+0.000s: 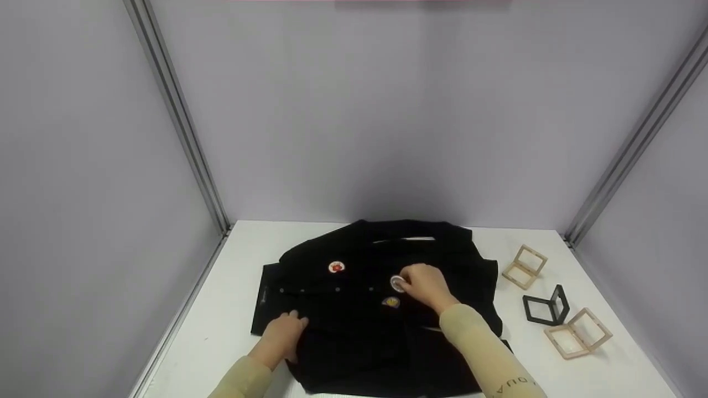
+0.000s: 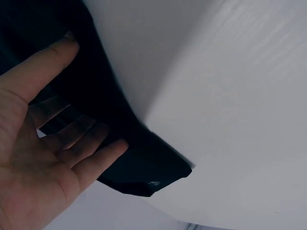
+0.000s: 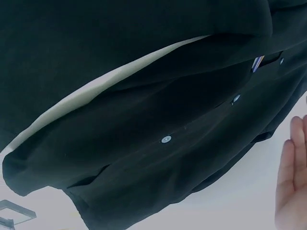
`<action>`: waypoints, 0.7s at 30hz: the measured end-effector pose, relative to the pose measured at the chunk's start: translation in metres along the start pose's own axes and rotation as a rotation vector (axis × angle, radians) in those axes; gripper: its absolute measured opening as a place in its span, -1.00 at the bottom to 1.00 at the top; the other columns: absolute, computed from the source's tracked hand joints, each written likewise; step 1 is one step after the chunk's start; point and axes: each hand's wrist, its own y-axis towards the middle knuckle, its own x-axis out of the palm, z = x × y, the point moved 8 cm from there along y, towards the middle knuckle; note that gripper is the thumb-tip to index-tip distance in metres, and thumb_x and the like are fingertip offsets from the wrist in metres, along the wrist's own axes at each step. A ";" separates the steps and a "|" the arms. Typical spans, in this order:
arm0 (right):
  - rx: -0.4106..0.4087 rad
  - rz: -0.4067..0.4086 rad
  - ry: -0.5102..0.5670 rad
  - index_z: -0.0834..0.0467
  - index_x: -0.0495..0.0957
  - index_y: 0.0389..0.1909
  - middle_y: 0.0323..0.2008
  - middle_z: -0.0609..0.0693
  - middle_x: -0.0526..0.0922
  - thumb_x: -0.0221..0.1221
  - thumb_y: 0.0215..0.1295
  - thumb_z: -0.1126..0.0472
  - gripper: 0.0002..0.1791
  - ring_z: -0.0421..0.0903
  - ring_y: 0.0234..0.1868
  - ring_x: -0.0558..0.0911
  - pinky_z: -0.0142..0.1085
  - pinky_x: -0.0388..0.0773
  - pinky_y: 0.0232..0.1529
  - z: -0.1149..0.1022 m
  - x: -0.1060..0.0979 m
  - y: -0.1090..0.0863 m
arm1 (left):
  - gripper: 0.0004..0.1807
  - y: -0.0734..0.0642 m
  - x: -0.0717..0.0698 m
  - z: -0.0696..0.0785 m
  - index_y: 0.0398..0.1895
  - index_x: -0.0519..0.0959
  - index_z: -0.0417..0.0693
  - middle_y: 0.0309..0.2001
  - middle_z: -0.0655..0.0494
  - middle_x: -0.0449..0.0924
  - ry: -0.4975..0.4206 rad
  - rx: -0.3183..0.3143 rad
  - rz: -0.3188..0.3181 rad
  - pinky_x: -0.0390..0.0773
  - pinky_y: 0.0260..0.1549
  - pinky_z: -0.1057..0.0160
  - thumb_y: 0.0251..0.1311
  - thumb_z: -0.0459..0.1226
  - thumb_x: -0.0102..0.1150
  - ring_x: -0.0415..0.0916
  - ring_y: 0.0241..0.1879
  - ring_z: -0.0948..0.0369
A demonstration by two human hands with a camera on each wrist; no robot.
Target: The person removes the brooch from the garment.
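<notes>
A black buttoned jacket [image 1: 354, 331] lies spread on the white table, a row of small buttons across its middle. My right hand [image 1: 428, 284] pinches a round white-rimmed patch [image 1: 396, 283] over the jacket. Just below that is a yellow and blue patch [image 1: 391, 302]; farther left sits a red and white round patch [image 1: 336, 267]. In the right wrist view only some straight fingers [image 3: 286, 163] of this hand show, with the patch out of frame. My left hand [image 1: 284, 334] rests at the jacket's lower left edge, fingers loosely spread, palm showing in the left wrist view.
At the right of the table [image 1: 210, 326] stand two opened light-wood-coloured frame cases, one at the back [image 1: 524, 267] and one nearer [image 1: 578, 334], with an opened black case [image 1: 546, 307] between them. Grey panels [image 1: 387, 110] enclose the back and sides.
</notes>
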 end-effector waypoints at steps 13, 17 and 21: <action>0.008 -0.059 -0.127 0.10 0.79 -0.46 -0.42 -0.04 0.83 0.49 0.21 0.23 -0.91 0.05 -0.38 0.77 0.03 0.74 -0.25 0.018 -0.021 -0.002 | -0.08 -0.002 -0.001 0.000 0.14 0.66 -0.22 0.14 -0.32 0.65 0.007 0.023 0.025 0.75 0.07 -0.15 -0.51 -0.29 0.87 0.67 0.08 -0.24; 0.009 -0.065 -0.152 0.12 0.76 -0.49 -0.45 -0.01 0.82 0.49 0.19 0.25 -0.88 0.06 -0.43 0.74 0.04 0.74 -0.29 0.028 -0.025 -0.003 | -0.09 -0.001 0.000 -0.001 0.14 0.66 -0.22 0.12 -0.31 0.65 -0.018 0.015 0.008 0.73 0.09 -0.16 -0.50 -0.30 0.86 0.66 0.09 -0.24; 0.029 -0.080 -0.154 0.13 0.72 -0.55 -0.56 -0.03 0.76 0.49 0.22 0.18 -0.79 -0.01 -0.55 0.69 0.01 0.72 -0.34 0.040 -0.030 -0.004 | -0.13 -0.001 0.001 -0.001 0.12 0.67 -0.23 0.11 -0.31 0.64 -0.047 0.001 -0.005 0.72 0.11 -0.18 -0.47 -0.34 0.85 0.65 0.10 -0.26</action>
